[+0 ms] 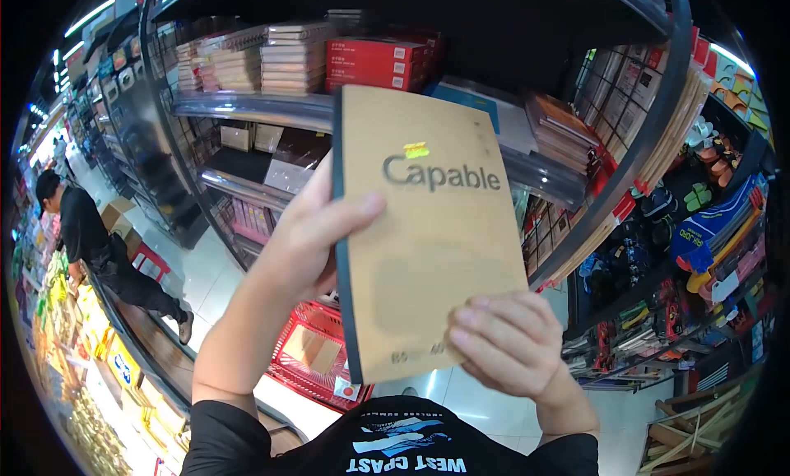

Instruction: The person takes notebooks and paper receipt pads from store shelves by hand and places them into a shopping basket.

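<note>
Both hands hold up a tan notebook (428, 246) with a dark spine and the word "Capable" on its cover. A small yellow sticker (417, 150) sits just above that word. My left hand (317, 225) grips the spine side, its thumb lying on the cover and its other fingers hidden behind. At the lower right corner, my right hand (512, 342) is closed round the edge, fingers curled over the front. Behind the notebook is a shelf (247, 106) with stacked notebooks (294, 58) and red boxes (377, 63).
A red shopping basket (290, 357) with a brown item inside is below my left forearm. To the left, a person in dark clothes (86, 229) leans over a lit display (107, 369). Footwear (699, 195) hangs at the right. A wooden rack (691, 431) stands lower right.
</note>
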Tool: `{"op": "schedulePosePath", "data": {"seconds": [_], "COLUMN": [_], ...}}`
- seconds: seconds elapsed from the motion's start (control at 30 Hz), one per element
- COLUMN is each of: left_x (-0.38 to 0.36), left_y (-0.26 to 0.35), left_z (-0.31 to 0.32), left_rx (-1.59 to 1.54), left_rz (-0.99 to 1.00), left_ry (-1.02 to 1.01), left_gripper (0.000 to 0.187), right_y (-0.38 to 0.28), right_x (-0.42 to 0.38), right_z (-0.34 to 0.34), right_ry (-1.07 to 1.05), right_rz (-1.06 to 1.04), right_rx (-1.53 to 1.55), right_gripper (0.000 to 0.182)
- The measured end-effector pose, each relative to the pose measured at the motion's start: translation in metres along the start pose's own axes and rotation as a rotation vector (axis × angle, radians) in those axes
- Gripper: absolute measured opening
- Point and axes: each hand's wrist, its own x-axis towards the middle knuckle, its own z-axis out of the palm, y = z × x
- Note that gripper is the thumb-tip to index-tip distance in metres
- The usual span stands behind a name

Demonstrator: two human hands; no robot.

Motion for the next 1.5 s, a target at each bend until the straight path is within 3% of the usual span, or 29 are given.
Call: {"op": "schedulePosePath", "data": {"seconds": [0.2,0.47,0.53,0.63,0.73,1.0,1.07,1.13,1.17,1.2,1.27,1.3,1.33,1.37,1.43,1.47,1.5], "left_x": [-0.086,-0.204,-0.230,-0.276,-0.320,-0.302,-0.311,-0.317,-0.326,-0.320,-0.303,-0.319,-0.314,-0.304,-0.311,-0.302,-0.302], "left_y": [-0.056,-0.184,-0.222,-0.276,-0.337,-0.364,-0.382,-0.399,-0.412,-0.407,-0.384,-0.417,-0.402,-0.389,-0.394,-0.385,-0.386], "left_z": [-0.039,-0.155,-0.182,-0.226,-0.272,-0.298,-0.320,-0.339,-0.351,-0.341,-0.311,-0.325,-0.307,-0.287,-0.272,-0.256,-0.252], "left_rx": [-0.192,-0.269,-0.232,-0.217,-0.225,-0.317,-0.326,-0.132,0.034,0.033,0.227,0.246,0.166,0.298,0.239,0.098,0.144], "left_rz": [0.002,-0.065,-0.136,-0.275,-0.368,-0.288,-0.307,-0.649,-0.696,-0.691,-0.579,-0.491,-0.500,-0.573,-0.423,-0.390,-0.410], "left_ry": [0.352,0.842,1.090,1.230,1.234,1.372,1.343,1.618,1.612,1.610,1.463,1.475,1.407,1.376,1.250,1.225,1.157], "left_gripper": [0.061,0.044,0.037,0.033,0.032,0.028,0.037,0.047,0.062,0.062,0.068,0.072,0.066,0.059,0.048,0.046,0.045], "right_y": [-0.032,-0.062,-0.066,-0.075,-0.081,-0.092,-0.089,-0.089,-0.089,-0.087,-0.085,-0.086,-0.087,-0.089,-0.084,-0.080,-0.074], "right_x": [-0.046,-0.110,-0.130,-0.136,-0.139,-0.144,-0.145,-0.146,-0.148,-0.150,-0.149,-0.149,-0.152,-0.155,-0.152,-0.148,-0.149], "right_z": [0.050,0.169,0.188,0.197,0.205,0.210,0.206,0.206,0.207,0.207,0.208,0.210,0.212,0.215,0.213,0.212,0.212], "right_ry": [-0.123,-0.423,-0.542,-0.659,-0.727,-0.882,-0.894,-0.901,-0.897,-0.892,-0.885,-0.879,-0.860,-0.857,-0.822,-0.794,-0.764], "right_rz": [0.102,0.425,0.563,0.562,0.595,0.682,0.715,0.738,0.733,0.726,0.727,0.733,0.741,0.736,0.702,0.667,0.670], "right_rx": [0.211,0.546,0.746,0.830,0.907,0.924,0.902,0.883,0.879,0.874,0.884,0.898,0.891,0.907,0.901,0.884,0.869], "right_gripper": [0.035,0.026,0.024,0.023,0.022,0.022,0.022,0.023,0.023,0.023,0.023,0.023,0.023,0.023,0.024,0.024,0.025]}}
